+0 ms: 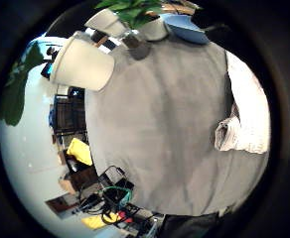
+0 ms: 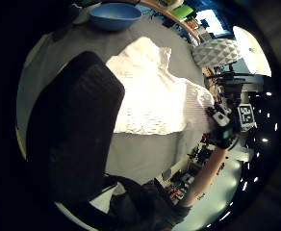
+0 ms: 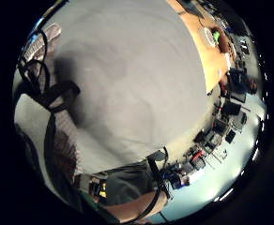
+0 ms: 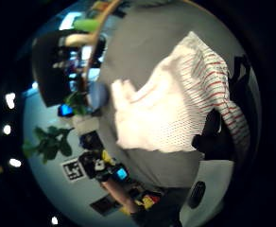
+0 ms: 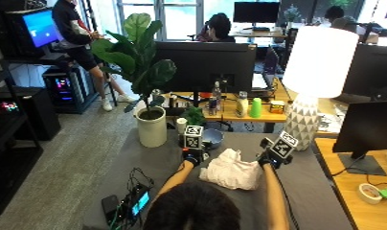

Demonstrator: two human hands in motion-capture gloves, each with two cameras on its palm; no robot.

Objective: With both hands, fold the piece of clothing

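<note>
A white garment (image 5: 231, 173) with thin red stripes lies bunched on the grey table (image 5: 308, 191), between my two hands. My right hand (image 5: 270, 157) is at its right edge. In the right thumb side view, black fingers (image 4: 212, 135) curl over the striped cloth (image 4: 176, 109), pinching it. My left hand (image 5: 192, 155) sits a little to the left of the garment's far corner, apart from it. Its thumb (image 2: 73, 130) shows straight beside the cloth (image 2: 155, 96), holding nothing. The left little finger side view catches only the garment's folded edge (image 1: 244, 119).
A blue bowl (image 5: 212, 137) stands just beyond the garment. A potted plant (image 5: 152, 125) is at the table's far left and a white lamp (image 5: 305, 115) at the far right. A device with cables (image 5: 126, 203) lies at the near left. A monitor (image 5: 369, 129) stands at the right.
</note>
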